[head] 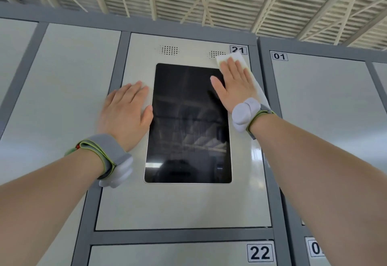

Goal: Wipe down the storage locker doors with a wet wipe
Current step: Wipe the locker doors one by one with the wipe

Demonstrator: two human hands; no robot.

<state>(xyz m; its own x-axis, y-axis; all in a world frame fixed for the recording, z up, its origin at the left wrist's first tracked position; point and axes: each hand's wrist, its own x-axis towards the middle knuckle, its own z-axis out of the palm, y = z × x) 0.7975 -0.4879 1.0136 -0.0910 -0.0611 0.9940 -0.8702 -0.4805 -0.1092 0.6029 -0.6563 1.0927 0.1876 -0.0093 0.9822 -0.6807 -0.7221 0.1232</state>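
Right hand, grip spread wide, presses a white rectangular wet wipe flat on the glossy cream locker door, long axis running wrist-to-fingertips, pointing up.

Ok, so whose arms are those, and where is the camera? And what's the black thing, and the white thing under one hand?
Those are a person's own two arms. There is only one picture, and it comes from a camera worn on their head, so you see what they see: a wall of grey lockers under a slatted ceiling. The left hand lies flat on the door marked 21, just beside a dark screen set into that door. The right hand is flat too. It presses a white wet wipe against the door's top right corner, and its thumb reaches over the screen's edge. The wipe hides the bottom of the number label. Nothing is gripped, because all the fingers are straight. The left wristband and right wristband are grey with a white lump, perhaps sensors. Door 22 is below, and door 01 is to the right.
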